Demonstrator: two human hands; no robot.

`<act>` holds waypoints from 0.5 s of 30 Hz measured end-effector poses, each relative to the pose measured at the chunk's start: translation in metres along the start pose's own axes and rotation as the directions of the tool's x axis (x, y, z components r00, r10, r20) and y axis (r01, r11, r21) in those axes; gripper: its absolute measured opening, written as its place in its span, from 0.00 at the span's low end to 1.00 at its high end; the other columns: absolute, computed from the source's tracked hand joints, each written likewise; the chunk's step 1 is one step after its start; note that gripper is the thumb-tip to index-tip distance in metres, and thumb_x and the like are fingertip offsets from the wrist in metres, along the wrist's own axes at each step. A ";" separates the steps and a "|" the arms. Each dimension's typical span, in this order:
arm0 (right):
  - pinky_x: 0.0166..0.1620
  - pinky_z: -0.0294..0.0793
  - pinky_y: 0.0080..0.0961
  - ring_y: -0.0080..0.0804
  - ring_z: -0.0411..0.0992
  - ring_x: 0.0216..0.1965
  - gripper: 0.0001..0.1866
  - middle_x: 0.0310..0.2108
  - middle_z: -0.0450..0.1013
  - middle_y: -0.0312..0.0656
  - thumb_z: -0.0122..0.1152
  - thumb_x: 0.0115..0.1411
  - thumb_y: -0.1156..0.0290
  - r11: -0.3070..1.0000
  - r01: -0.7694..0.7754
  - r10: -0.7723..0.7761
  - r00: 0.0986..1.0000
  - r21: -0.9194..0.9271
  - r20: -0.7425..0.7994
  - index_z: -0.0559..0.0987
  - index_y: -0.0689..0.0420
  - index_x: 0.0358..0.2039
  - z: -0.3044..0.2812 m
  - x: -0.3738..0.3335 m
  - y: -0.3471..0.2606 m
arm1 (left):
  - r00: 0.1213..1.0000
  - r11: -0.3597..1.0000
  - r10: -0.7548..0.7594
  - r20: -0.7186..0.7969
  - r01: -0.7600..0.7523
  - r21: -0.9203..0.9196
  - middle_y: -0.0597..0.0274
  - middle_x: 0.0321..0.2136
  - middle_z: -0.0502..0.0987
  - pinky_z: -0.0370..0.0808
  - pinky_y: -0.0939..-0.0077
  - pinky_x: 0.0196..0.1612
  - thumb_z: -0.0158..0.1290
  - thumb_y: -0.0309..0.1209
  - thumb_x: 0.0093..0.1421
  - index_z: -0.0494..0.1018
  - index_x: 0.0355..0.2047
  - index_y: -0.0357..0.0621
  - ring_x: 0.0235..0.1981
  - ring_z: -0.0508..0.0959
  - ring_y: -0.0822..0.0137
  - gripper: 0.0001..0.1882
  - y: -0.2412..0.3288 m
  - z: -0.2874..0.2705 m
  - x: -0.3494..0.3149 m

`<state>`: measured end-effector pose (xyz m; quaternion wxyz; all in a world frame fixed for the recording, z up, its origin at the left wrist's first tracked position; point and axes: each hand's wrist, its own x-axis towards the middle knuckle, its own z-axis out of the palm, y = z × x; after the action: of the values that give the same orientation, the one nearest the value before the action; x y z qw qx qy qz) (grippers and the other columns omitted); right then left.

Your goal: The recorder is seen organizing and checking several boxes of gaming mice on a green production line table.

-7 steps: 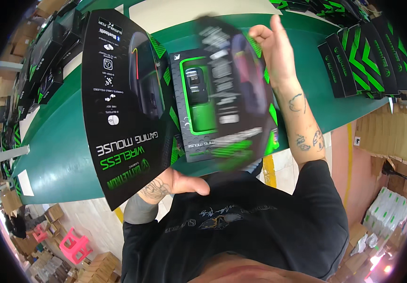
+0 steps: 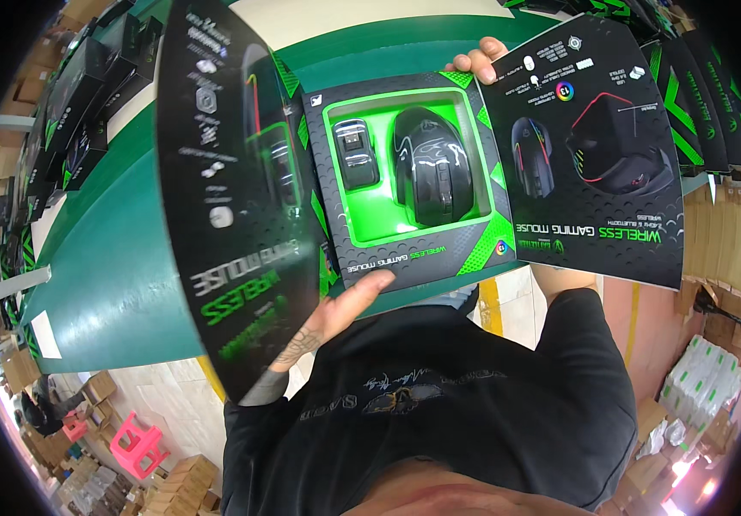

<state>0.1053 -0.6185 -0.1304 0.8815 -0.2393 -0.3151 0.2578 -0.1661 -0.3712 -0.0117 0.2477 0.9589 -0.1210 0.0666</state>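
Note:
A black and green gaming mouse box (image 2: 422, 265) is held over the bench, its two printed cover flaps spread apart. The green window in its middle shows a black computer mouse (image 2: 433, 168) beside a small dark receiver piece (image 2: 354, 153). My left hand (image 2: 336, 316) grips the box's near left corner, thumb on its edge; the left flap (image 2: 224, 215) hides the other fingers. At the far right corner, the fingers of my right hand (image 2: 479, 63) curl over the edge where the right flap (image 2: 598, 163) meets the box. The right flap covers most of that hand and forearm.
A green bench (image 2: 121, 292) lies beneath. Black boxes with green stripes (image 2: 710, 103) stand at the right, and more dark boxes (image 2: 100, 82) line the left. Below left, a pink stool (image 2: 138, 445) stands on the floor; cartons (image 2: 723, 232) are stacked at the right.
The right flap has swung open to the right, uncovering the mouse. My right hand has gone behind it, fingertips over the edge. The left flap has tilted more upright.

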 end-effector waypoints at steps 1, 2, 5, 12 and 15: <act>0.63 0.55 0.37 0.36 0.67 0.46 0.22 0.31 0.71 0.40 0.43 0.66 0.50 1.000 0.017 -0.017 1.000 -0.003 -0.016 0.69 0.58 0.45 0.000 0.000 0.000 | 0.998 0.997 -0.069 -0.007 0.069 0.047 0.67 0.45 0.76 0.72 0.74 0.44 0.60 0.55 0.50 0.71 0.49 0.41 0.42 0.76 0.71 0.35 0.001 0.002 0.000; 0.62 0.55 0.37 0.36 0.67 0.46 0.22 0.32 0.71 0.40 0.44 0.66 0.51 0.999 0.034 -0.034 0.999 -0.007 -0.032 0.69 0.58 0.45 -0.001 0.000 -0.001 | 0.985 0.979 0.168 -0.037 -0.162 0.121 0.58 0.47 0.74 0.73 0.71 0.40 0.61 0.57 0.48 0.67 0.51 0.35 0.41 0.77 0.64 0.42 -0.001 -0.001 0.003; 0.61 0.57 0.36 0.36 0.68 0.46 0.22 0.33 0.71 0.40 0.45 0.65 0.51 0.995 0.092 -0.094 0.992 -0.039 -0.078 0.69 0.59 0.46 0.000 -0.003 -0.011 | 0.985 0.983 0.165 -0.042 -0.161 0.094 0.52 0.49 0.72 0.73 0.69 0.40 0.62 0.57 0.46 0.65 0.53 0.33 0.41 0.77 0.59 0.45 -0.004 0.002 0.007; 0.59 0.60 0.35 0.37 0.69 0.44 0.23 0.35 0.71 0.41 0.47 0.64 0.52 0.989 0.148 -0.149 0.985 -0.013 -0.092 0.69 0.60 0.47 0.009 -0.007 -0.010 | 0.932 0.965 0.259 -0.252 -0.237 0.115 0.46 0.51 0.70 0.74 0.69 0.41 0.61 0.56 0.44 0.66 0.55 0.39 0.42 0.76 0.56 0.44 -0.003 0.002 0.018; 0.58 0.61 0.34 0.37 0.70 0.44 0.23 0.36 0.71 0.42 0.48 0.64 0.53 0.988 0.137 -0.133 0.989 0.067 -0.060 0.69 0.60 0.47 0.015 -0.011 -0.008 | 0.931 0.956 0.284 -0.231 -0.256 0.142 0.47 0.50 0.71 0.74 0.66 0.41 0.59 0.60 0.44 0.68 0.54 0.45 0.42 0.77 0.54 0.42 -0.003 0.007 0.019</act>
<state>0.0898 -0.6276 -0.1202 0.9132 -0.1930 -0.2970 0.2016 -0.1465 -0.3753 -0.0155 0.1966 0.9293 -0.2160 0.2263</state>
